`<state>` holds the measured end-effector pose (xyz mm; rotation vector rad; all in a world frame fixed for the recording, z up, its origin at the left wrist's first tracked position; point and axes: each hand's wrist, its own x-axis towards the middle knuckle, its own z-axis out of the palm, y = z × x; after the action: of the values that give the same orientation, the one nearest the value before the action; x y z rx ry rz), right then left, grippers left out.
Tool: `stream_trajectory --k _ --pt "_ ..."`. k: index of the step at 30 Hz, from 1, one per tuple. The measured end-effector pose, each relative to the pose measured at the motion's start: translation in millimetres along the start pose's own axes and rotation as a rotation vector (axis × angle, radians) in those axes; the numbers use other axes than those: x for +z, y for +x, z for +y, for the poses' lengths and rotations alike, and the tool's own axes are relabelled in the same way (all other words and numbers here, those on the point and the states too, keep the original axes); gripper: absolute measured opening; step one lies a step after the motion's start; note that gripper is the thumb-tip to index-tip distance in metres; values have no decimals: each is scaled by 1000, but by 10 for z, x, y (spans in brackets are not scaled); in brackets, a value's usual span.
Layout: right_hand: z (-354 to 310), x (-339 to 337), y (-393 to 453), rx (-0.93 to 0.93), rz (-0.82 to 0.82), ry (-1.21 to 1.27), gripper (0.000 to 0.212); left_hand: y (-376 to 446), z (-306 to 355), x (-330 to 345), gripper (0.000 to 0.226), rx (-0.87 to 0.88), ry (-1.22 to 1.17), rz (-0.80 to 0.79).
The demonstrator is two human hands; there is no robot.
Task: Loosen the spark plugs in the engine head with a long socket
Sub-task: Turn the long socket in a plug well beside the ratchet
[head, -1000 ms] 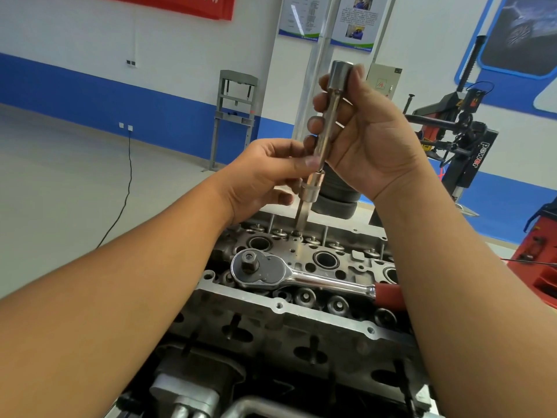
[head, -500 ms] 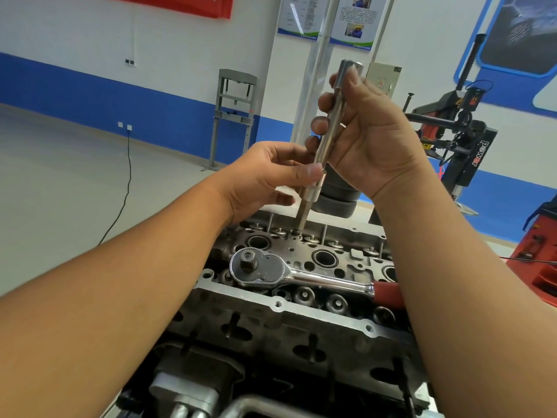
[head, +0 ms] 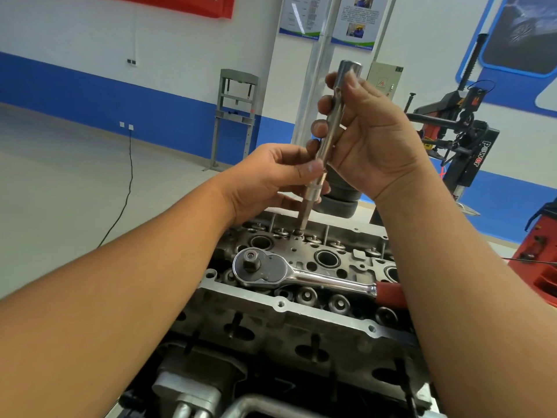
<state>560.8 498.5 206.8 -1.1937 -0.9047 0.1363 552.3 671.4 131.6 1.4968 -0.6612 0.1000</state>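
A long silver socket (head: 328,137) stands tilted above the grey engine head (head: 304,315), its top leaning right. My right hand (head: 373,140) grips its upper half. My left hand (head: 271,179) pinches its lower end between thumb and fingers. A slim dark part pokes out of the socket's bottom (head: 304,217), its tip just above the head's far row of valve tops. Open round plug wells (head: 327,257) show along the middle of the head. A chrome ratchet (head: 271,268) with a red handle lies flat across the head, untouched.
A stack of black tyres (head: 340,200) sits right behind the engine. A tyre-changing machine (head: 458,146) stands at back right and a red machine (head: 539,257) at the right edge. A grey press frame (head: 235,116) stands by the blue-banded wall.
The socket has tipped a little further right at its top and both hands shifted slightly with it. The ratchet has not moved.
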Motion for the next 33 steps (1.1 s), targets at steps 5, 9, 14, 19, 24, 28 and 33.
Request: stream_trajectory --k 5,9,14,19,24,28,33 --pt "-10 11 -6 1 5 18 18 -22 22 10 26 -34 -136 -116" --pt "-17 20 -15 18 2 17 21 -12 -4 11 19 14 -67 -43" --pt "-14 23 -12 7 -9 -13 18 8 -11 6 10 23 -63 3" --pt "-20 16 -10 15 -1 -7 19 -12 7 1 24 0 -151 -94" --pt "-17 25 -5 22 -11 11 21 -3 -12 2 13 58 -45 31" --pt "-19 20 -14 8 -7 -3 19 7 -7 -9 16 41 -63 25" --pt "-24 19 -29 0 7 10 17 -34 15 -33 24 12 -173 -142"
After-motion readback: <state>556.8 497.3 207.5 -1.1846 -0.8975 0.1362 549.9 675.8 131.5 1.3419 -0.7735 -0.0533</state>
